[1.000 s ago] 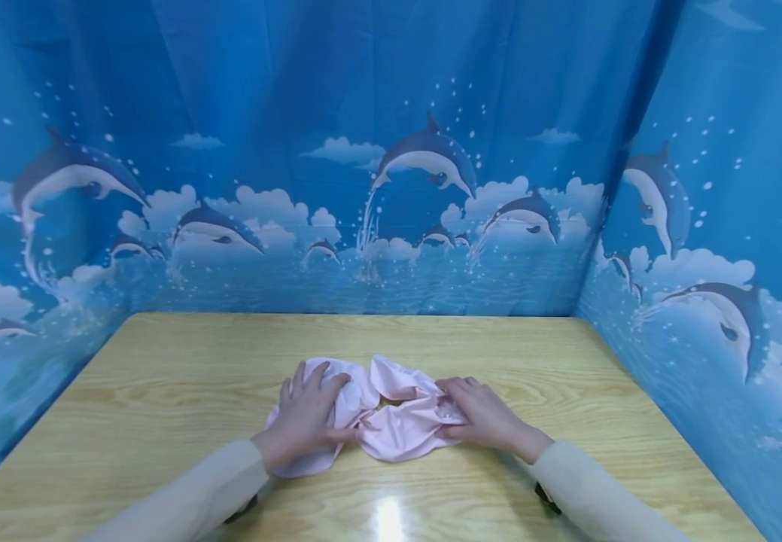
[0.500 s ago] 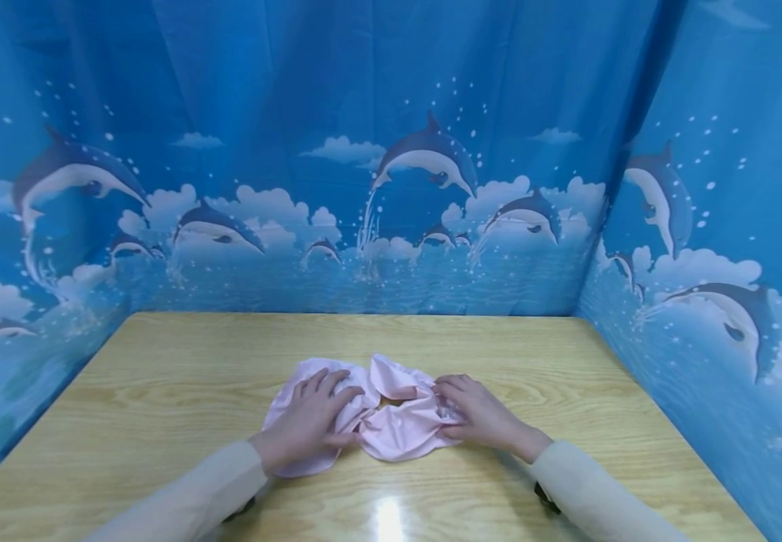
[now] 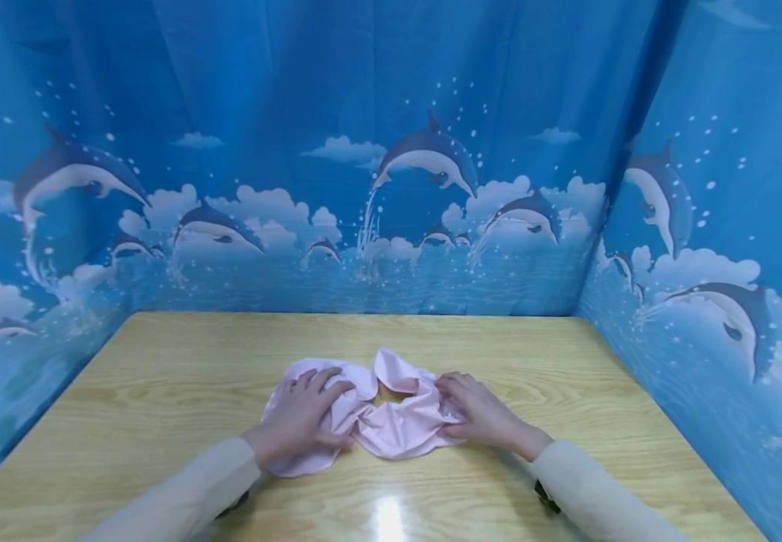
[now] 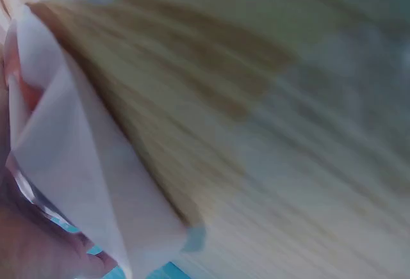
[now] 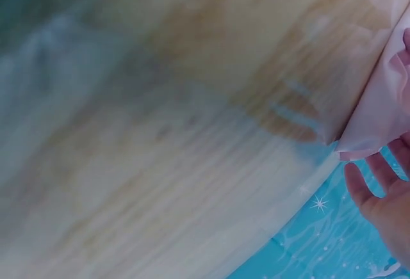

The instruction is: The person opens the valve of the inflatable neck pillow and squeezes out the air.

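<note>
A crumpled pale pink cloth [image 3: 400,433] lies bunched on the wooden table [image 3: 181,361], with a small gap near its middle where the wood shows. On its left part is my left hand [image 3: 293,423], fingers curled over the folds and thumb apart on the near side. My right hand [image 3: 482,412] grips the right end between thumb and fingers, beside a whitish shiny patch. In the left wrist view, a fold of the cloth [image 4: 83,144] stands up against the hand. The right wrist view shows fingers [image 5: 384,170] at the cloth's edge.
A blue curtain [image 3: 282,150] printed with dolphins and clouds hangs behind the table and along both sides. The table's far edge meets the curtain. A bright light reflection lies near the table's front.
My left hand shifts slightly right, then back left. The cloth's middle gap has widened, and the flap at its top has moved a little up and right. The right hand hardly moves.
</note>
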Available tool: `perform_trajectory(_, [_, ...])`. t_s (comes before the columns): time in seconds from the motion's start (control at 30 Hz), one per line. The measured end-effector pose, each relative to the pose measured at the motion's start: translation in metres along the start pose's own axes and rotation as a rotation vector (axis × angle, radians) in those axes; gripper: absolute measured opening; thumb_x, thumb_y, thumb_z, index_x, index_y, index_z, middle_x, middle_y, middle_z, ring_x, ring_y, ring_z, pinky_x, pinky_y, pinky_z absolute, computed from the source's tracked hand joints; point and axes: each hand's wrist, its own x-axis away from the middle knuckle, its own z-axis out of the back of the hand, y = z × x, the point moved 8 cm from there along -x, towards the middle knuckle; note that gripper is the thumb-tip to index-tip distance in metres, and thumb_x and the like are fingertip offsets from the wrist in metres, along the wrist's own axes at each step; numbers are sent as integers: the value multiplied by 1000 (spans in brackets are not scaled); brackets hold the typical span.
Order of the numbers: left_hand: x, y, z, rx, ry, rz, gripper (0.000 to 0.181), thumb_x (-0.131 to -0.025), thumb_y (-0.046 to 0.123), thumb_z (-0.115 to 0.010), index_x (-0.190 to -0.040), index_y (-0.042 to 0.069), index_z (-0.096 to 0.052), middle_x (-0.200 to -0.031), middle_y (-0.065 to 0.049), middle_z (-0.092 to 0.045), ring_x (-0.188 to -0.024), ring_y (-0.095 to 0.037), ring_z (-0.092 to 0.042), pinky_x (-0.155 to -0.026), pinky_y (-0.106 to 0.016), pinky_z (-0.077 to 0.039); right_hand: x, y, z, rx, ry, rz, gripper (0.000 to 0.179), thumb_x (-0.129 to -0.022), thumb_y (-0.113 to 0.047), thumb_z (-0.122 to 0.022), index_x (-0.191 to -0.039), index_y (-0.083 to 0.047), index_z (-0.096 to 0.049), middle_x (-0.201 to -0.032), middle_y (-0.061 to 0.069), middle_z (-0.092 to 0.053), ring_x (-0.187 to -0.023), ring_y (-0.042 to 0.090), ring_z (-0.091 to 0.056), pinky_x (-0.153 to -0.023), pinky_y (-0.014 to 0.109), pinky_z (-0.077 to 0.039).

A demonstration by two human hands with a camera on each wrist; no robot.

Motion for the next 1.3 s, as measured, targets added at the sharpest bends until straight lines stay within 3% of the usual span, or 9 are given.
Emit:
perform_trajectory(0.2, [2,-5,7,-31,61,-24,92,-57,76,-62,-132,25,-45,-140,-10,-40,-119,-39,-43,-94,-61,-34,0,9,1,-24,-8,-62,75,-65,-34,-79,-126,-3,-50,-125,11,-52,-112,28,-50,-94,49,-42])
perform_trajectory(0.4, [3,-13,6,-27,16,13,98,-54,77,-63,-135,26,-41,-142,-11,-36,-122,-40,-40,-93,-63,-33,1,15,4,-62,-21,-83,76,-66,-37,-78,-128,-3,-49,-128,12,-49,-116,31,-47,-98,52,-39])
perform_trajectory(0.63, [4,-18,7,-11,29,18,99,-53,77,-64,-135,26,-41,-141,-13,-37,-120,-41,-41,-91,-63,-34,2,25,10,-77,-20,-111,79,-67,-43,-77,-127,0,-48,-127,14,-49,-116,32,-48,-97,52,-40])
perform_trajectory(0.9, [2,-23,5,-15,-23,42,99,-53,77,-65,-136,29,-39,-142,-10,-36,-122,-39,-40,-93,-63,-33,1,32,15,-127,-18,-127,79,-69,-43,-75,-125,4,-48,-124,16,-50,-114,32,-49,-98,50,-40])
perform_trajectory(1.3, [0,-30,6,3,-64,-12,98,-53,72,-68,-137,30,-37,-140,-12,-37,-121,-39,-39,-95,-60,-32,-1,42,19,-91,23,-154,68,-76,-41,-70,-121,7,-51,-120,19,-52,-112,34,-50,-97,49,-41])
